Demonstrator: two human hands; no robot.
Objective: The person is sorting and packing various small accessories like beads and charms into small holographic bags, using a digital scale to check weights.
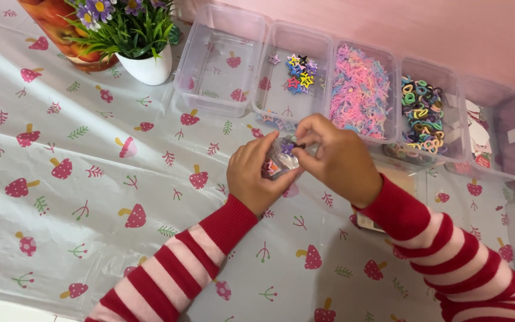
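My left hand (253,174) and my right hand (336,156) meet over the table, both in red and pink striped sleeves. Together they pinch a small clear plastic bag (281,160) with small coloured pieces inside. My right hand's fingertips grip the bag's top edge, while my left hand cups it from the left and below. What exactly lies in the bag is partly hidden by the fingers.
A row of clear plastic bins stands behind: an empty bin (222,59), a star-clip bin (296,74), a pink-piece bin (360,89), a coloured-ring bin (424,110), and a card bin (496,137). A white flower pot (146,65) sits far left on the mushroom-print tablecloth (90,197).
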